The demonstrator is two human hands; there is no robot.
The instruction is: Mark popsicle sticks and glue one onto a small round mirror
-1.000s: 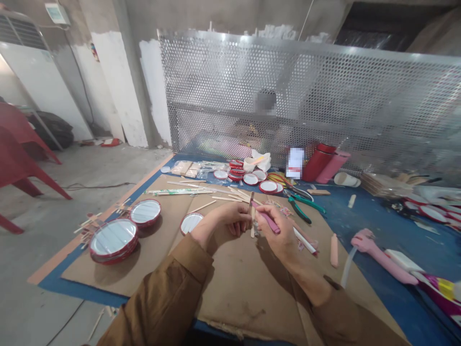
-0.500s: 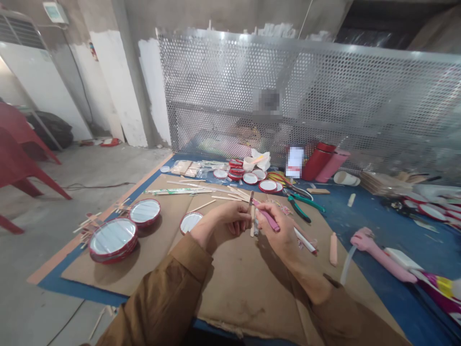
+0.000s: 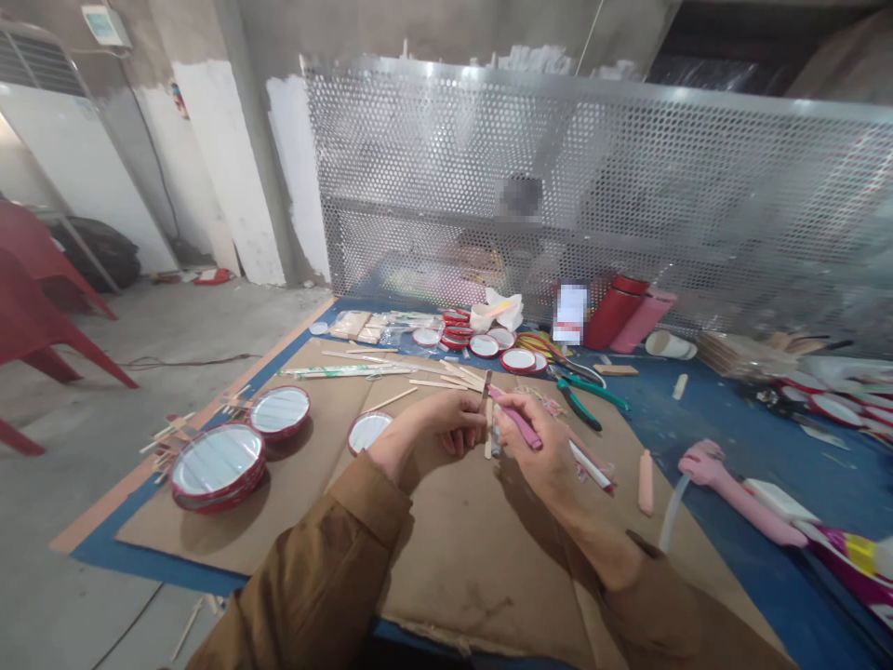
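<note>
My right hand (image 3: 534, 437) is closed around a pink-handled utility knife (image 3: 520, 423), its blade pointing up and away from me. Against the blade stands a thin wooden craft stick (image 3: 489, 437), pinched in the curled fingers of my left hand (image 3: 457, 423). Both hands meet over the brown cardboard sheet (image 3: 460, 558), and the fingers partly hide the stick. Behind the hands lie more loose wooden sticks (image 3: 453, 377). A round red-rimmed lid with a pale face (image 3: 369, 430) is partly covered by my left wrist.
Stacked red-rimmed lids (image 3: 219, 462) stand at the left, with sticks beside them. Green-handled pliers (image 3: 580, 405) lie behind my right hand. A pink glue gun (image 3: 743, 498) rests at the right. A red flask (image 3: 614, 314) and a phone (image 3: 570, 314) stand before the perforated metal panel (image 3: 419, 167).
</note>
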